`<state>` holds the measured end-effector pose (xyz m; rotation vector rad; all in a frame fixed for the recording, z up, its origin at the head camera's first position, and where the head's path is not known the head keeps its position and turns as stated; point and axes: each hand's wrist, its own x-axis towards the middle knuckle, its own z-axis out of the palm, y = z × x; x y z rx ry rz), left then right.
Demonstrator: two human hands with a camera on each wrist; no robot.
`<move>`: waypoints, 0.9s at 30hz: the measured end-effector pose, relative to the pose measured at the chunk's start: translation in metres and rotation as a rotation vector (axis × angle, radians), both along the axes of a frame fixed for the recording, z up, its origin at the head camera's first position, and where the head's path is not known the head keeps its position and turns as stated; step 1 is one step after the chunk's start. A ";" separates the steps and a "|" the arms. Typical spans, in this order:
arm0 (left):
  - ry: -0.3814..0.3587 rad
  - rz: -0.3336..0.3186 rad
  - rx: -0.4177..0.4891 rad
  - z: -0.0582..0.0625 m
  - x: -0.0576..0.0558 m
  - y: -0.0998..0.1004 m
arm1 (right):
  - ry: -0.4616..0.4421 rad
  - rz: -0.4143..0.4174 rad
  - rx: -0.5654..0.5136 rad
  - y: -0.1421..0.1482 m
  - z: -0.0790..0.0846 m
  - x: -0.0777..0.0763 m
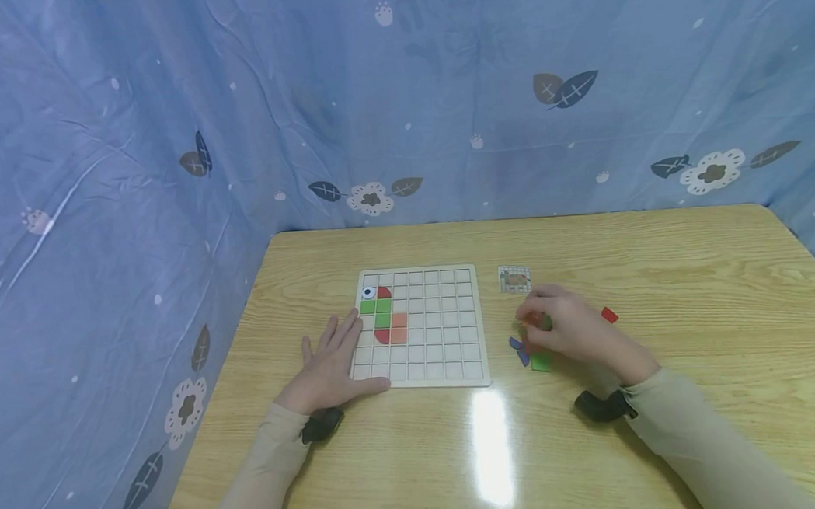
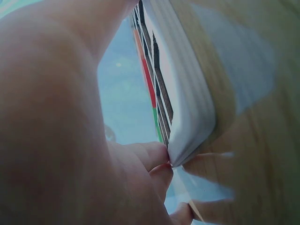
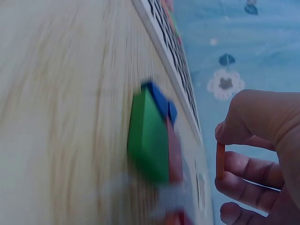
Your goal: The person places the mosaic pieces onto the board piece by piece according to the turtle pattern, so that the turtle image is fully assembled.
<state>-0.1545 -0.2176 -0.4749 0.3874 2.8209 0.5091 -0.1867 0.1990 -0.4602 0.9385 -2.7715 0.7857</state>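
A white grid board [image 1: 448, 353] lies on the table. On its left side sit a round eye tile [image 1: 368, 293], red rounded tiles [image 1: 384, 292], green square tiles [image 1: 383, 319] and orange square tiles [image 1: 399, 335]. My left hand [image 1: 326, 368] rests with spread fingers on the board's left edge, thumb by the front corner. To the right of the board, my right hand [image 1: 569, 326] pinches a thin orange tile [image 3: 220, 161] above the loose pieces. Beneath it lie blue rounded tiles [image 1: 523, 356] and a green tile [image 1: 540, 363]; other pieces are partly hidden by the hand.
A small printed pattern card [image 1: 515, 279] lies right of the board, beyond my right hand. A red tile [image 1: 609, 315] is by itself farther right. Blue patterned cloth [image 1: 441, 112] hangs behind the wooden table [image 1: 718, 290] and along its left side.
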 end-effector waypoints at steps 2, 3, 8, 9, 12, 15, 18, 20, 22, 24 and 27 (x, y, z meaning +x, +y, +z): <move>0.002 -0.002 -0.001 0.000 0.000 0.000 | 0.015 0.023 0.004 -0.010 0.000 -0.001; 0.004 -0.003 0.000 0.000 0.000 0.000 | 0.024 0.035 0.005 -0.015 0.000 -0.001; 0.013 -0.008 0.009 -0.001 0.000 0.000 | 0.047 0.087 -0.010 -0.042 0.003 -0.004; 0.014 -0.009 0.010 -0.001 0.000 0.000 | 0.049 0.092 -0.012 -0.048 0.004 -0.005; 0.012 -0.010 0.007 -0.001 0.000 0.000 | 0.065 0.108 -0.013 -0.063 0.007 -0.009; 0.009 -0.009 0.004 -0.002 0.000 -0.001 | 0.069 0.126 -0.020 -0.079 0.010 -0.013; 0.004 -0.005 0.001 -0.003 -0.001 -0.001 | 0.045 0.139 -0.026 -0.093 0.011 -0.018; 0.000 -0.001 0.000 -0.003 -0.001 -0.001 | 0.016 0.138 -0.021 -0.102 0.010 -0.022; 0.002 0.000 0.003 -0.003 -0.001 -0.001 | -0.013 0.138 -0.018 -0.110 0.010 -0.025; 0.004 0.002 0.012 -0.002 0.000 -0.001 | -0.045 0.140 -0.024 -0.118 0.010 -0.028; 0.008 0.000 0.025 0.000 0.001 -0.001 | -0.075 0.149 -0.035 -0.129 0.010 -0.031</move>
